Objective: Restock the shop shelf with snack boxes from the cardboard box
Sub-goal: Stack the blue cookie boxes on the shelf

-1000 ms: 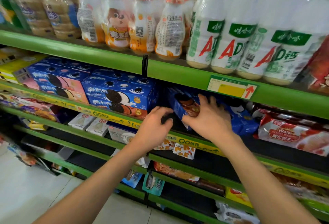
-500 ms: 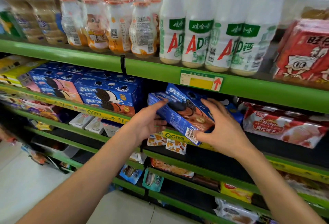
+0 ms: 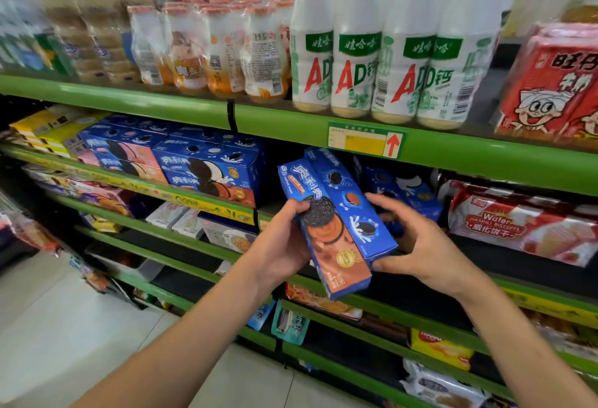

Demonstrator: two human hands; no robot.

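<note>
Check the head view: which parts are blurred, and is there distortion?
Head view: the held cookie box and both hands, left hand and right hand, are sharp; the upper-left bottles smear with motion blur; the green shelf edge bows, showing wide-angle distortion.

The snack box sits tilted between the left hand and the right hand, before the shelf. Stacked boxes lie left of the left hand; wafer packs right of the right hand; bottles above both.
</note>
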